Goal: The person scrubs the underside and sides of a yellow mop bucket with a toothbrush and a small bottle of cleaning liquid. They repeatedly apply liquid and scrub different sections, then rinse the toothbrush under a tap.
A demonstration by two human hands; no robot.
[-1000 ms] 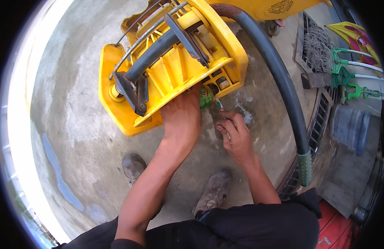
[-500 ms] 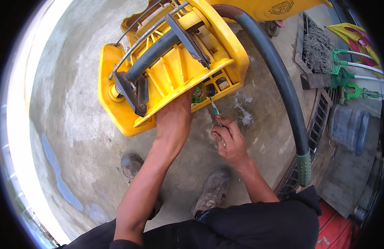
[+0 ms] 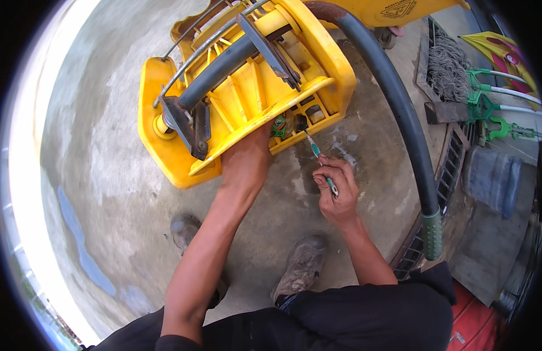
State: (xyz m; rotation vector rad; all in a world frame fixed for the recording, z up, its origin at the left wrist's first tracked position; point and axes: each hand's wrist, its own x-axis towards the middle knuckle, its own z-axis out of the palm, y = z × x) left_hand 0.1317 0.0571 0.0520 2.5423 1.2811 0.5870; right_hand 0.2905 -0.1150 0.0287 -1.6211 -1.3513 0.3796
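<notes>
— What lies around the left hand [image 3: 247, 159]?
— Above it and to its left is the yellow wringer frame [image 3: 258, 93], with a dark bracket [image 3: 180, 126] on that side. The wrist goes below the frame's lower edge. The fingers are hidden, so I cannot tell whether they grasp something.
— Is this frame heavy?
— I suppose rather heavy, and stiff. I would take it by the thick plastic rim, not by the bracket.
— And just beyond this hand, to its right?
— A small green object [image 3: 278, 126], partly covered.
— Then the toothbrush [image 3: 316, 150]?
— It is in the right hand [image 3: 337, 181], pinched between thumb and fingers, with its far end near the frame's edge. It should be light and a little springy; mid-handle is a good place, but wet plastic may slip.
— Farther right of this hand?
— A black lever [image 3: 393, 88], well apart from the fingers.
</notes>
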